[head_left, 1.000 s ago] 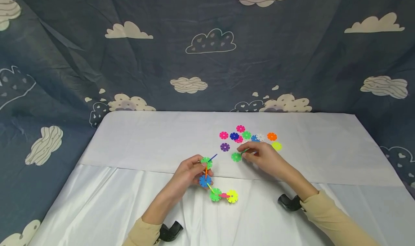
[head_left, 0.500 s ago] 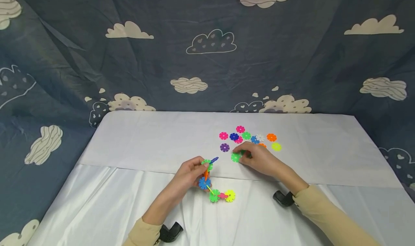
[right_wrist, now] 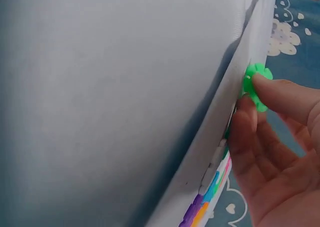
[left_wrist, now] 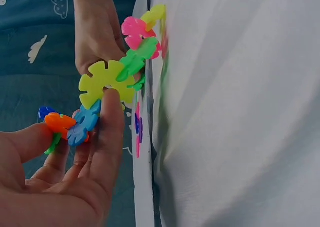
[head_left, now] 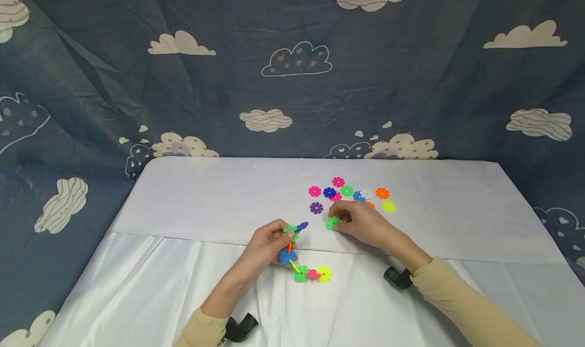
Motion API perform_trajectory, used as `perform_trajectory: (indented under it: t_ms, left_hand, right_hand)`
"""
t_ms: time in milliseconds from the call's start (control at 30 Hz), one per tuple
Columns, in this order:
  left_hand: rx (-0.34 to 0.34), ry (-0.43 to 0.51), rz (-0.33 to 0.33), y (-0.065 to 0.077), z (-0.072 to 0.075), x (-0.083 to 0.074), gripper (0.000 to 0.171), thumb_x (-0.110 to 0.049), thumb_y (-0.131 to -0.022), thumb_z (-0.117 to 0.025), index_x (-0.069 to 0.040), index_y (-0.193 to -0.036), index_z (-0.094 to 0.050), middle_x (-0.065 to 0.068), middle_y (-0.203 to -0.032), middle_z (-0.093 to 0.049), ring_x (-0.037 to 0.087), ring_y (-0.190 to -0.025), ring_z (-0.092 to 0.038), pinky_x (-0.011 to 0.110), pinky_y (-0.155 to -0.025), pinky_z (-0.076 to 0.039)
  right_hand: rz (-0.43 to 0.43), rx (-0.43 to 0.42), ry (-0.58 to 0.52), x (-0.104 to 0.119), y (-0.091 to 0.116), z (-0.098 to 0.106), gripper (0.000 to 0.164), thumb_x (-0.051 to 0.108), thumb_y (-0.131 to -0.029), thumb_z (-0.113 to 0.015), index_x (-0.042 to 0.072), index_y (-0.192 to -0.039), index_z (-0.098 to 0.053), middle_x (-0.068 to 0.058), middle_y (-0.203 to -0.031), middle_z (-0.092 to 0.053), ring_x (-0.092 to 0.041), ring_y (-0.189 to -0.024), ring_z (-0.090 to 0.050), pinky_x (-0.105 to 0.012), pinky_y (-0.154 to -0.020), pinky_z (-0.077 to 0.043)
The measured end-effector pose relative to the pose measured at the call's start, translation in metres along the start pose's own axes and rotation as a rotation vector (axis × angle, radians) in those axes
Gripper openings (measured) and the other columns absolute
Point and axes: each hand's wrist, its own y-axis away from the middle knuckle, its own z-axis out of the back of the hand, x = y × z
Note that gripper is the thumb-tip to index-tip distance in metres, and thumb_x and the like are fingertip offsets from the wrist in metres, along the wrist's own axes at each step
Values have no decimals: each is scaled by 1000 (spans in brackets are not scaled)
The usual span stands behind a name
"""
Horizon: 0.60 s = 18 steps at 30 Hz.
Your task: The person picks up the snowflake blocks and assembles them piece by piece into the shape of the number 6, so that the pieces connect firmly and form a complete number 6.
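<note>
Cloth [head_left: 205,88], dark and printed with pale clouds, hangs behind the white-covered table [head_left: 183,199], where we take the purple disc [head_left: 316,208] as our landmark. Left of it and nearer the body, we see the left hand [head_left: 268,243], its thumb and fingers pinching the upper part of a chain [head_left: 287,257] of slotted discs. A dark blue disc [head_left: 301,226] juts from that end toward the purple disc — the other end, with its yellow end disc [head_left: 325,274], hangs well nearer the body than our landmark. Just beyond the purple disc lies a pink disc [head_left: 314,191], and to its right a loose blue disc [head_left: 329,192] among further pink ones. Right of the purple disc and slightly nearer the body, the right hand [head_left: 361,222] grips a green disc [head_left: 332,223] between thumb and finger; whether that disc touches the table we cannot tell. Farther right of our landmark we find a white disc [head_left: 366,194], an orange disc [head_left: 382,193] and a loose yellow disc [head_left: 389,207].
</note>
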Motion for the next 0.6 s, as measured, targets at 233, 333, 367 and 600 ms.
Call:
perform_trajectory:
  t_ms: [233, 333, 367, 600]
  left_hand:
    - [-50, -112, -84, 0, -3, 0, 16, -19, -100, -59, -3, -99, -61, 7, -74, -54, 18, -62, -48, 25, -56, -42]
    - [-63, -127, -90, 0, -4, 0, 16, -20, -99, -60, -4, -98, -62, 10, -73, -51, 16, -61, -44, 24, -54, -40]
    - [-68, -131, -91, 0, -4, 0, 15, -20, -99, -61, -4, -98, -63, 10, -73, -50, 15, -61, -43, 24, -53, -39]
    - [-76, -134, -102, 1, -4, -1, 16, -19, -98, -63, -3, -95, -64, 9, -73, -51, 16, -62, -44, 22, -54, -36]
  right_hand:
    - [30, -45, 10, 6, 5, 3, 24, 8, -83, -79, 21, -103, -74, 9, -88, -66, -15, -80, -57, -29, -70, -52]
    - [67, -66, -39, 11, 9, 5, 25, 7, -85, -77, 18, -107, -74, 9, -95, -67, -13, -82, -60, -28, -72, -53]
    - [77, -76, -60, 13, 11, 5, 25, 7, -85, -77, 17, -107, -74, 9, -97, -68, -12, -83, -61, -28, -73, -54]
    - [97, -116, -283, 27, 20, 3, 24, 7, -86, -76, 13, -108, -69, 3, -92, -67, -14, -82, -65, -27, -77, -55]
